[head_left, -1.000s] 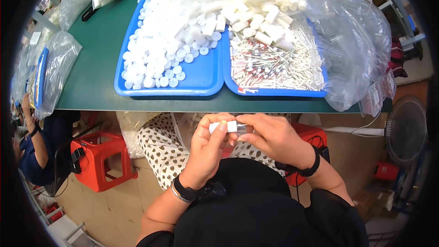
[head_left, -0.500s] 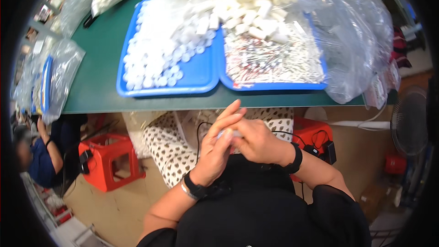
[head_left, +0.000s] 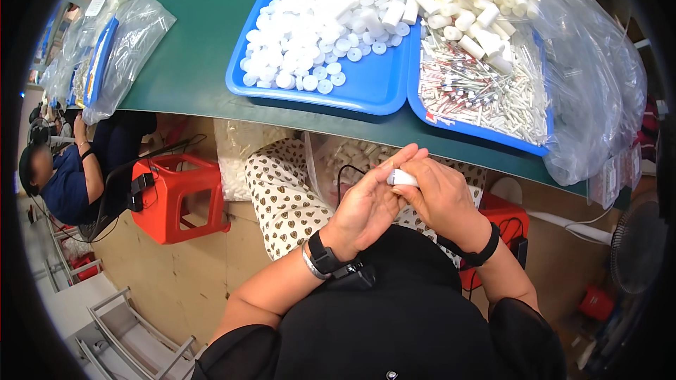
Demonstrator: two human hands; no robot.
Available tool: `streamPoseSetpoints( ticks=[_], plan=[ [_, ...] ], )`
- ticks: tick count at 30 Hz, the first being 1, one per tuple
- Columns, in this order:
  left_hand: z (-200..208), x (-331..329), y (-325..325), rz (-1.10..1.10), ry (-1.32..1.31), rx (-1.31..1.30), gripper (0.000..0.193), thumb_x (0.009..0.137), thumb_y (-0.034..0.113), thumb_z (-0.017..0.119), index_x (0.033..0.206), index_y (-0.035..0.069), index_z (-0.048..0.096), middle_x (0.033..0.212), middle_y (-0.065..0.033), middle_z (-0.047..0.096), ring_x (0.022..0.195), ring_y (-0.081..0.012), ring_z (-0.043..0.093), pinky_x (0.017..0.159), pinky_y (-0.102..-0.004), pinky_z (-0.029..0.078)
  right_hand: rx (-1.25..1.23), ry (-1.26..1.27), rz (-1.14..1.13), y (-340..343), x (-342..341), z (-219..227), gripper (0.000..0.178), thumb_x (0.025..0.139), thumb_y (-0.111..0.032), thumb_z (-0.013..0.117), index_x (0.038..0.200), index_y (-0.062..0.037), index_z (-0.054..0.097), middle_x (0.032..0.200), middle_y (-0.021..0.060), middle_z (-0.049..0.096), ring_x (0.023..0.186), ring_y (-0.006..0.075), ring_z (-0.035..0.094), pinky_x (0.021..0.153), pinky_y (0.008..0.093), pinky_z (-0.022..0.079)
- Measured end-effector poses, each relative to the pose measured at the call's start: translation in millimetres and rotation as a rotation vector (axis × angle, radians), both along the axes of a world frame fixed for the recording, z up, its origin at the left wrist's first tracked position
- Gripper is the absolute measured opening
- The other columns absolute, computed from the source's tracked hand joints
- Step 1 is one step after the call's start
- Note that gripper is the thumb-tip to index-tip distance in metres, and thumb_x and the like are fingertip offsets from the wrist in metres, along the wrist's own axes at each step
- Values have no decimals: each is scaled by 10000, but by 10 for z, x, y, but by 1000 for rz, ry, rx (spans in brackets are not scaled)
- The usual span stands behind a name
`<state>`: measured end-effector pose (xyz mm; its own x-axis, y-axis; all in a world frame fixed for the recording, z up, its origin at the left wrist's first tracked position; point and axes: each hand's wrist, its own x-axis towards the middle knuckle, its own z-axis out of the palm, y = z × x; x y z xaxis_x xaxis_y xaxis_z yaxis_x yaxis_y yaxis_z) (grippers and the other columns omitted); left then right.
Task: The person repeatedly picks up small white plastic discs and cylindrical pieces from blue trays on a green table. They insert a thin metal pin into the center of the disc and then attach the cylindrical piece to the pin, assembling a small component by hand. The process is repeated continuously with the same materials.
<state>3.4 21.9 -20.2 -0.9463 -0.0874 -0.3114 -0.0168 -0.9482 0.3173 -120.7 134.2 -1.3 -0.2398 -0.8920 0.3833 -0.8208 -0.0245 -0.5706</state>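
In open space by edge of green table (head_left: pixel 189 63), grips white cylinder (head_left: pixel 403 178) in curled right hand (head_left: pixel 445 193); extends left hand (head_left: pixel 365 207) flat alongside.

The left forearm (head_left: pixel 271 290) slants up and rightward, the right forearm (head_left: pixel 508 281) up and leftward, so the hands meet in front of the body. The left hand (head_left: pixel 367 212) lies flat, palm turned inward, fingers (head_left: pixel 403 156) straight and angled up to the right. The right hand (head_left: pixel 412 181) is curled — thumb (head_left: pixel 410 196) and fingertips pinched together — and partly overlaps the left.
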Motion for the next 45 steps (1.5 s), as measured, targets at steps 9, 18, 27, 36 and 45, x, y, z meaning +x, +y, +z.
streamPoseSetpoints(
  ticks=[9,18,27,36,45],
  plan=[
    [-172,116,169,142,25,258,422,1058,369,423,1398,119,446,1531,-36,380,1349,-180,418,1131,-374,352,129,53,-77,-69,293,-120,250,849,-139,704,1024,-9,582,760,118,617,657,327,641,566,406,502],
    [-171,137,-32,112,-37,67,521,1069,441,324,1443,84,390,1467,-72,429,1344,-223,428,1136,-391,346,169,-254,-79,-119,300,-204,294,914,-127,629,1167,-15,529,887,191,638,800,423,640,646,482,513],
    [-195,190,72,63,-124,-143,627,1043,546,300,1503,120,310,1516,-78,391,1308,-218,469,1093,-412,385,386,-1096,-38,-106,215,-309,250,1019,-256,539,1101,-21,562,791,68,604,613,166,566,534,295,424],
    [-443,239,11,-66,-151,-172,562,1065,466,328,1472,84,394,1433,-94,488,1102,-177,588,976,-420,478,462,-1496,67,28,189,-635,323,1034,-303,504,1109,5,570,784,93,611,509,131,511,475,270,409],
    [-748,176,179,109,-508,41,394,1068,381,379,1160,42,557,1254,-134,574,1208,-252,524,1070,-417,388,554,-57,-75,-66,405,-858,401,955,-299,585,1199,15,530,896,179,682,755,342,683,616,443,524]
  ],
)
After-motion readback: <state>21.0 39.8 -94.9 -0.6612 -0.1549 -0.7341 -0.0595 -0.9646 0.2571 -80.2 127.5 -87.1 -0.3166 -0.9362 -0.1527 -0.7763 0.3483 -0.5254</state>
